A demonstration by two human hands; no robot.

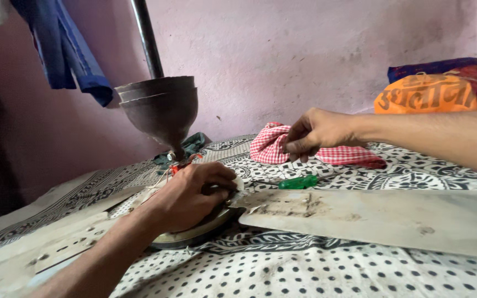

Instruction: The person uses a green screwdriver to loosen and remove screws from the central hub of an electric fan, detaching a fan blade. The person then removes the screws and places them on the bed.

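- While the left hand [194, 193] presses down on the round motor housing [194, 234] of a ceiling fan lying on the bed, its fingers are curled tight over the top — looks like it's there to pin the thing so it can't slide on the soft bedding.
- The right hand [316, 132] is up by the red-and-white checked cloth [282, 146], thumb and fingers pressed together at its edge; can't tell if it's actually pinching fabric or something small.
- A green-handled screwdriver [298, 182] lies on the patterned bedsheet [316, 276] between the two hands, close enough to grab.
- The dusty fan blades [393, 218] stick out flat to either side, resting on the sheet, which keeps the motor level.
- The dark canopy cups and downrod [161, 107] stand up behind the motor, with red wires [180, 164] poking out at the base.
- Packaging-wise — an orange bag [426, 94] with darker printed lettering sits far right against the pink wall [282, 49], rounded and stuffed, in front of a dark patterned bundle.
- Blue garment [64, 49] hangs top left.
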